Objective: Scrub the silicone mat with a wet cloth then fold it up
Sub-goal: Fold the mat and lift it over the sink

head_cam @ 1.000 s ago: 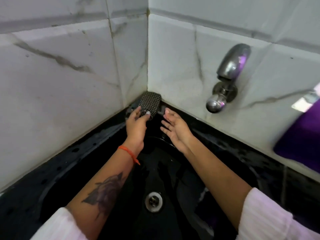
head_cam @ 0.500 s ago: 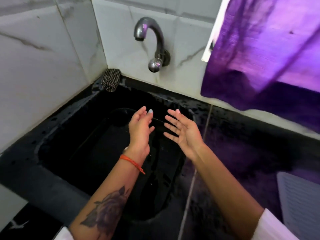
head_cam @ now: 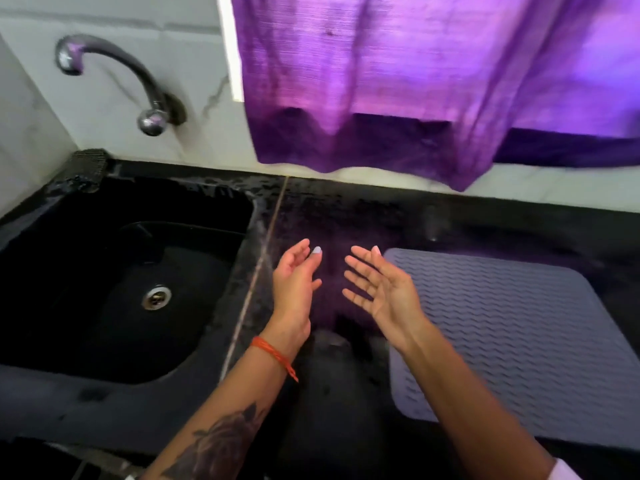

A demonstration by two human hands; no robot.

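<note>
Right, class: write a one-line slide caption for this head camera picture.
Both open hands, left and right, hover over a black counter between sink and flat grey mat.

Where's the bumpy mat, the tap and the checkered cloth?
silicone mat (head_cam: 512, 341), head view, middle of its ridged top.
tap (head_cam: 114, 60), head view, top of its curved spout.
cloth (head_cam: 90, 160), head view, its top edge.

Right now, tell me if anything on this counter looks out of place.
Nothing looks spilled or damaged. The silicone mat lies flat on the counter, the cloth sits at the sink's back corner, and both hands are empty.
</note>
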